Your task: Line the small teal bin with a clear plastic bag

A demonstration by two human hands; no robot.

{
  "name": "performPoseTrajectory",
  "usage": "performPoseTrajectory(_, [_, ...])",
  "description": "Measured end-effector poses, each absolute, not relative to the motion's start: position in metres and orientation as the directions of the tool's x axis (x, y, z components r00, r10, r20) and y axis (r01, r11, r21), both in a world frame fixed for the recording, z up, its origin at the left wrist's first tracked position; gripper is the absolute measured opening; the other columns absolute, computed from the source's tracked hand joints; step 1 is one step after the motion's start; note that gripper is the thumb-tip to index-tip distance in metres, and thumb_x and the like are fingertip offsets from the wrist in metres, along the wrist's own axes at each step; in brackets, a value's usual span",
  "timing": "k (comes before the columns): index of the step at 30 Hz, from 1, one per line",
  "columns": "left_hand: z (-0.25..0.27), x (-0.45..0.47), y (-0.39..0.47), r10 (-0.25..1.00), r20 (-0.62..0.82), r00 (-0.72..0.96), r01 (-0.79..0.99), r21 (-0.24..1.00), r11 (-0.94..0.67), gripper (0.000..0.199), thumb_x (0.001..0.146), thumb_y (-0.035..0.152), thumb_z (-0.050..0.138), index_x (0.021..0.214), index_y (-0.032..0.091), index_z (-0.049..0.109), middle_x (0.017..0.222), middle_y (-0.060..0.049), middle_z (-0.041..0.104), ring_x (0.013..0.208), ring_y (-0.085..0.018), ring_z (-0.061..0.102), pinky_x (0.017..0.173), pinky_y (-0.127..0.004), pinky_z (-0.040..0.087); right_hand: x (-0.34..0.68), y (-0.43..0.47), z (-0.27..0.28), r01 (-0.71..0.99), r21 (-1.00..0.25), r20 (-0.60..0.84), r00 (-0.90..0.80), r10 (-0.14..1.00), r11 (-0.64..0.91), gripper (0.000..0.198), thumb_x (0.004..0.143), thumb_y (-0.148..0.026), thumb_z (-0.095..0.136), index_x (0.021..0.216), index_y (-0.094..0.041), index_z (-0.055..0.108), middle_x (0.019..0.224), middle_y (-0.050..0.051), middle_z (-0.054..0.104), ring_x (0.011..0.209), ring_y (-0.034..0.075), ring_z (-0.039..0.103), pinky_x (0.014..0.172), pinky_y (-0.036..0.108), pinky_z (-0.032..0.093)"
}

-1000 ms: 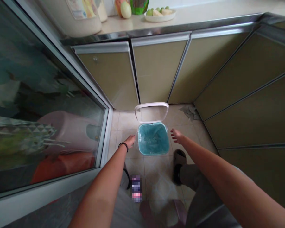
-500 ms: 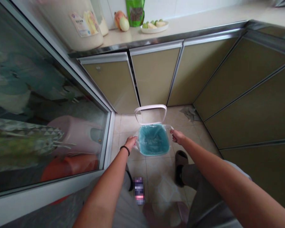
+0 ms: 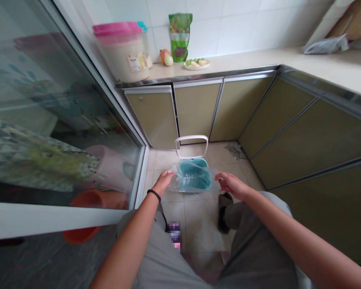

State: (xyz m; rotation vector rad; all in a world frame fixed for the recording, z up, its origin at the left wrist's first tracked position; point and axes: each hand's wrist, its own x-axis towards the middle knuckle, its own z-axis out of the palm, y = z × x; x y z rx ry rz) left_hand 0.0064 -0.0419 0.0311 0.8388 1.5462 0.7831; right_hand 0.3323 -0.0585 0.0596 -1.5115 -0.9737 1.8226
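Head view, left hand: your left hand (image 3: 165,181) has its grip pinched on the left edge of the clear plastic bag (image 3: 192,180).
Head view, right hand: your right hand (image 3: 231,184) is clenched on the bag's right edge, and the film is stretched between your two hands.
Head view, bag: it is held over the small bin (image 3: 195,178), whose blue inside shows through the film; whether the bag touches the rim, I cannot tell.
Head view, bin: it stands on the tiled floor (image 3: 195,216) before the beige cabinets (image 3: 195,108), its white lid (image 3: 191,146) tipped up at the back.
Head view, wrist: there's a black bead bracelet (image 3: 154,194) on your left arm.
Head view, table: up on top stand a pink-lidded tub (image 3: 123,52), a green pouch (image 3: 179,37) and a plate of fruit (image 3: 196,63).
Head view, left side: a glass sliding door (image 3: 54,120) runs along it.
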Motion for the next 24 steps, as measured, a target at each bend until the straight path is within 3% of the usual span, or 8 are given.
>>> performPoseTrajectory(3, [0.074,0.003,-0.083,0.857,-0.511,-0.059,-0.01,0.859,0.512,0.027,0.086,0.035,0.072,0.105,0.017,0.066,0.067,0.007,0.044,0.05,-0.006,0.035,0.047,-0.019,0.024,0.347,-0.098,0.089,-0.026,-0.83,-0.531,-0.269,0.804,-0.557,0.031,0.085,-0.05,0.067,0.083,-0.02,0.062,0.054,-0.011,0.027,0.046,0.007,0.021,0.052,0.024,0.041])
performPoseTrajectory(7, [0.134,-0.007,-0.139,0.827,-0.539,0.16,-0.264,0.784,0.561,0.046,0.086,0.033,0.075,0.128,0.022,0.061,0.073,0.008,0.042,0.053,-0.006,0.035,0.049,-0.016,0.031,0.368,-0.145,0.13,-0.135,-0.799,-0.511,-0.359,0.781,-0.585,0.04,0.084,-0.058,0.074,0.081,-0.02,0.061,0.058,-0.009,0.031,0.05,0.008,0.026,0.046,0.022,0.036])
performPoseTrajectory(10, [0.176,-0.015,-0.166,0.795,-0.55,0.255,-0.398,0.689,0.605,0.045,0.089,0.033,0.074,0.13,0.025,0.059,0.075,0.006,0.041,0.054,-0.007,0.035,0.048,-0.015,0.033,0.381,-0.17,0.16,-0.247,-0.721,-0.524,-0.417,0.743,-0.647,0.038,0.085,-0.055,0.076,0.081,-0.021,0.059,0.061,-0.007,0.031,0.05,0.008,0.025,0.042,0.021,0.037])
performPoseTrajectory(14, [0.212,-0.022,-0.172,0.767,-0.588,0.256,-0.461,0.623,0.632,0.032,0.093,0.032,0.064,0.124,0.025,0.064,0.071,0.003,0.035,0.052,-0.009,0.029,0.042,-0.015,0.028,0.389,-0.184,0.19,-0.343,-0.663,-0.518,-0.432,0.738,-0.666,0.026,0.089,-0.041,0.074,0.081,-0.023,0.058,0.063,-0.007,0.029,0.047,0.006,0.015,0.036,0.02,0.038])
performPoseTrajectory(19, [0.214,-0.026,-0.158,0.768,-0.595,0.237,-0.476,0.618,0.625,0.028,0.091,0.032,0.061,0.117,0.024,0.067,0.072,0.001,0.038,0.053,-0.011,0.03,0.041,-0.016,0.027,0.388,-0.18,0.202,-0.385,-0.659,-0.514,-0.397,0.76,-0.647,0.018,0.09,-0.035,0.07,0.083,-0.024,0.058,0.064,-0.006,0.031,0.046,0.006,0.013,0.035,0.019,0.036])
performPoseTrajectory(24, [0.171,-0.029,-0.141,0.742,-0.629,0.231,-0.359,0.654,0.666,0.033,0.087,0.034,0.067,0.119,0.024,0.064,0.076,0.002,0.044,0.053,-0.009,0.034,0.042,-0.016,0.025,0.38,-0.159,0.183,-0.388,-0.651,-0.594,-0.275,0.756,-0.652,0.012,0.09,-0.029,0.06,0.083,-0.023,0.054,0.064,-0.006,0.031,0.048,0.008,0.013,0.037,0.018,0.03])
